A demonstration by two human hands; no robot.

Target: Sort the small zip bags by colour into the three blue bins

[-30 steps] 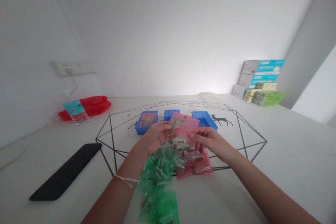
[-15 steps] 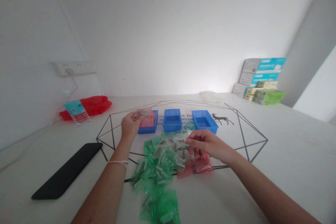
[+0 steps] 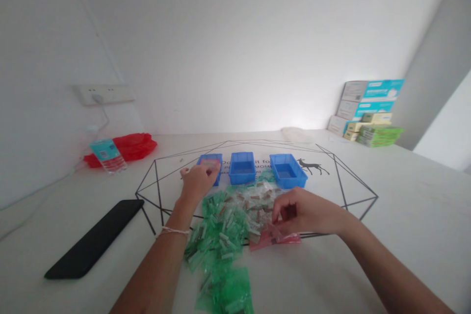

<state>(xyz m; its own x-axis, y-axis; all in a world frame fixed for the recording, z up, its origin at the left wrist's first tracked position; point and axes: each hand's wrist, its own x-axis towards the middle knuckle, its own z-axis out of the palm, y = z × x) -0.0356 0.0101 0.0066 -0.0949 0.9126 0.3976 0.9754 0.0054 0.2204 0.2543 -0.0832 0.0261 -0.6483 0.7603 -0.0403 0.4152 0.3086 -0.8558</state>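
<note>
Over the left blue bin (image 3: 217,179) my left hand (image 3: 198,180) reaches with bent fingers, closed at a pink plastic bag (image 3: 210,162) that shows inside the bin; most of the fingertips are hidden. My right hand (image 3: 303,210) is curled down at the right side of the pile, its thumb and fingers pinching another pink bag (image 3: 270,238) that lies flat on the table. Between the hands spreads a heap of green bags (image 3: 224,230) and clear bags (image 3: 257,196), with small pale and brown pieces inside.
A middle blue bin (image 3: 242,176) and a right blue bin (image 3: 289,179) stand behind the pile. On the left are a black flat slab (image 3: 95,240), a bottle (image 3: 108,156) and a red plastic bag (image 3: 136,146). Stacked boxes (image 3: 368,108) stand at the back right.
My left hand has moved right and down over the left bin, with the pink bag now lower in it. My right hand has shifted right and down onto the pink bag.
</note>
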